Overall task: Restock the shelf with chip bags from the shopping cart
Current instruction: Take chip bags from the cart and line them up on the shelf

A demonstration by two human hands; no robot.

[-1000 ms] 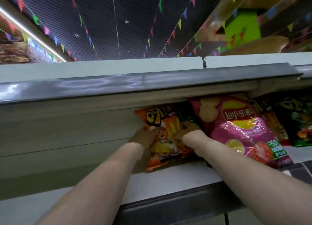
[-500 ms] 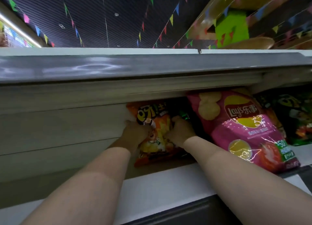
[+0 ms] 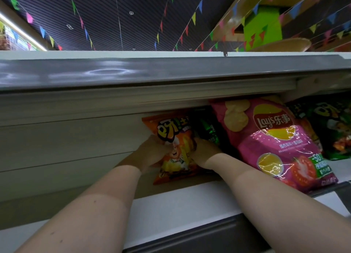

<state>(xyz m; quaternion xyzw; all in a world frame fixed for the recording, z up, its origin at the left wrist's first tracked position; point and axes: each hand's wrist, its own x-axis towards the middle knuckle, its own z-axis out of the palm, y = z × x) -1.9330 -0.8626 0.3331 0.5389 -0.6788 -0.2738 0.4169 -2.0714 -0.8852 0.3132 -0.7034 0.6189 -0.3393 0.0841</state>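
An orange chip bag (image 3: 175,157) stands upright at the back of the white shelf (image 3: 171,205), under the shelf above. My left hand (image 3: 152,152) grips its left edge and my right hand (image 3: 204,151) grips its right edge. A dark green bag (image 3: 209,131) sits just behind my right hand. To the right a large pink Lay's bag (image 3: 273,142) leans forward on the same shelf. The shopping cart is out of view.
Further right stand a green chip bag (image 3: 336,127) and an orange one partly hidden behind the pink bag. The grey upper shelf edge (image 3: 152,72) hangs low over the opening. The shelf space left of the orange bag holds nothing.
Both hands have pushed the orange bag deeper into the shelf and set it more upright. The view has tilted slightly.
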